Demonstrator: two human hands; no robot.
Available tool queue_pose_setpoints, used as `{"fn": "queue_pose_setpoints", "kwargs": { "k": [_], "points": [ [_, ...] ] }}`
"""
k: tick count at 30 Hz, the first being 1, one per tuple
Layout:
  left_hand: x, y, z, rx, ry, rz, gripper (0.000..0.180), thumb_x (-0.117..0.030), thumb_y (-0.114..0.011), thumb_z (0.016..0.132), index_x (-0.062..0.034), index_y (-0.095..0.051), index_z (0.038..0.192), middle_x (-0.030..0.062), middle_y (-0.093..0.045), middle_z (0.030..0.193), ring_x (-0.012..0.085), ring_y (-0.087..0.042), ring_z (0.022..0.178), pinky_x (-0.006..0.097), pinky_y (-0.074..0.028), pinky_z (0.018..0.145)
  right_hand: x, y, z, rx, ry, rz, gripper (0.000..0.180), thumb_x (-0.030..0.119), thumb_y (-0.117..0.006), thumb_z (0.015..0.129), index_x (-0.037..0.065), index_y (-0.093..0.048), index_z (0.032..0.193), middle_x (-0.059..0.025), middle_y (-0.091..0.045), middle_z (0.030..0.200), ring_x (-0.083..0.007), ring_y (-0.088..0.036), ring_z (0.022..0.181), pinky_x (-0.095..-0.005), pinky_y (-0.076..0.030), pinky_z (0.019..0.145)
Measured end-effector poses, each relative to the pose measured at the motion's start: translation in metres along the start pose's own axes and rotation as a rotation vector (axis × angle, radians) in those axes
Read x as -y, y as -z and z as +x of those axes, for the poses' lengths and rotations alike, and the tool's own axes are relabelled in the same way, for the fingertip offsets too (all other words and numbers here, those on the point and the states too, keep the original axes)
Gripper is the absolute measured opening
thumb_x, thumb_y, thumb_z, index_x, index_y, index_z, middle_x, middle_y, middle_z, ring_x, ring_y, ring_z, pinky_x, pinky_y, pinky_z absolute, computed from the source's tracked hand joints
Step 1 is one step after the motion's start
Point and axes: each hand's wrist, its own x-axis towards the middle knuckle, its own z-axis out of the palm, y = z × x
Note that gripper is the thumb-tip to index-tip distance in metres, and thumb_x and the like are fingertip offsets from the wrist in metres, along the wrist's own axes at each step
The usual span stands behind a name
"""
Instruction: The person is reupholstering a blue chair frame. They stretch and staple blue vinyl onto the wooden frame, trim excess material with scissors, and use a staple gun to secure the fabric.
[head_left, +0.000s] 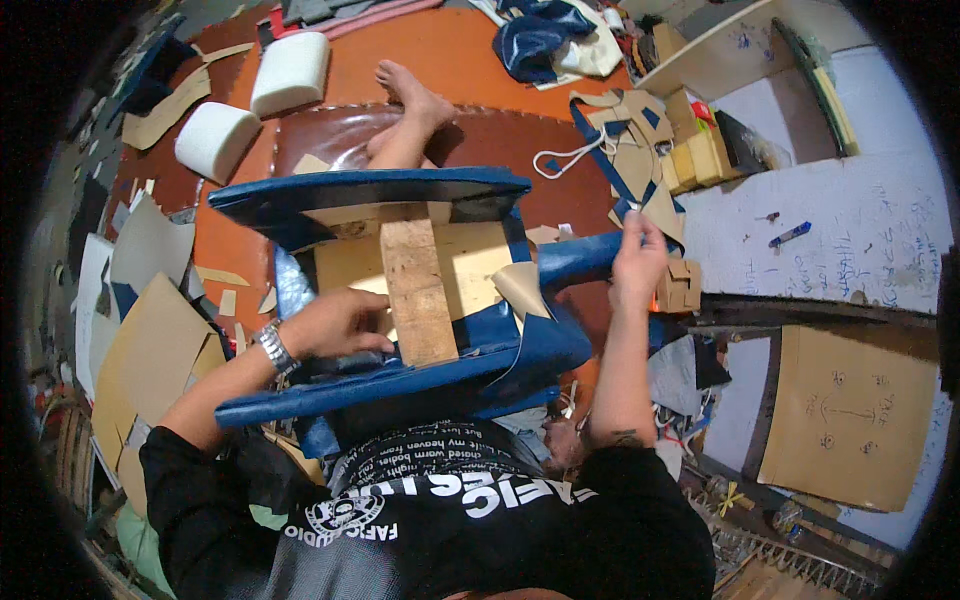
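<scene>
A box with blue leather-like covering [375, 385] lies across my lap, its pale inner side facing up. A short wooden block [415, 285] spans the gap between its two long walls. My left hand [340, 322] reaches in over the left end, fingers bent against the box beside the block; some fingertips are hidden. At the right end, my right hand [638, 258] pinches the outer end of a blue flap [578, 258] and holds it stretched out sideways. A loose tan-backed corner of the covering [522, 290] curls up between the box and that flap.
Two white foam blocks [290, 73] sit at the far left on an orange and brown mat [375, 55]. Cut cardboard pieces [165, 345] lie at left. Cardboard patterns with white cord [630, 150] are at far right, near a white marked board [830, 235] holding a blue pen-like item [790, 235].
</scene>
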Motion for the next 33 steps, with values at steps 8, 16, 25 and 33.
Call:
{"fn": "queue_pose_setpoints", "kwargs": {
  "k": [8,16,25,33],
  "points": [
    [-0.017,-0.022,0.046,-0.081,-0.381,0.308,0.049,-0.042,-0.061,0.104,-0.0289,-0.058,0.152,0.0074,-0.044,0.167,0.0343,-0.034,0.157,0.052,-0.025,0.131,-0.003,0.024,-0.060,1.023,-0.147,0.201,0.045,0.004,-0.079,0.085,0.004,-0.074,0.130,0.0032,-0.067,0.091,-0.0048,-0.054,0.077,-0.0227,-0.047,0.076],
    [-0.010,-0.039,0.073,-0.189,-0.342,0.104,0.056,-0.037,-0.063,0.103,-0.0173,-0.054,0.154,0.0092,-0.041,0.168,0.0301,-0.036,0.156,0.046,-0.030,0.129,0.036,0.030,-0.010,1.722,-0.103,-0.065,0.045,0.026,-0.095,0.075,0.004,-0.080,0.112,-0.0055,-0.078,0.101,-0.0122,-0.068,0.093,-0.0314,-0.053,0.084],
    [-0.002,-0.033,0.055,-0.307,-0.129,0.186,0.041,-0.036,-0.072,0.094,-0.0093,-0.072,0.126,0.0181,-0.069,0.133,0.0394,-0.062,0.125,0.049,-0.049,0.106,0.052,-0.071,-0.028,0.987,0.423,-0.665,0.031,0.037,-0.078,0.091,0.007,-0.081,0.099,-0.0225,-0.076,0.097,-0.0415,-0.074,0.089,-0.0469,-0.057,0.081],
    [0.001,-0.043,0.065,-0.516,-0.132,0.085,0.038,-0.037,-0.076,0.091,-0.0081,-0.075,0.117,0.0180,-0.074,0.118,0.0418,-0.067,0.110,0.049,-0.053,0.096,0.047,-0.100,-0.063,1.166,0.241,-0.123,0.026,0.027,-0.083,0.091,0.002,-0.080,0.098,-0.0155,-0.078,0.091,-0.0265,-0.075,0.085,-0.0380,-0.055,0.079]
  ]
}}
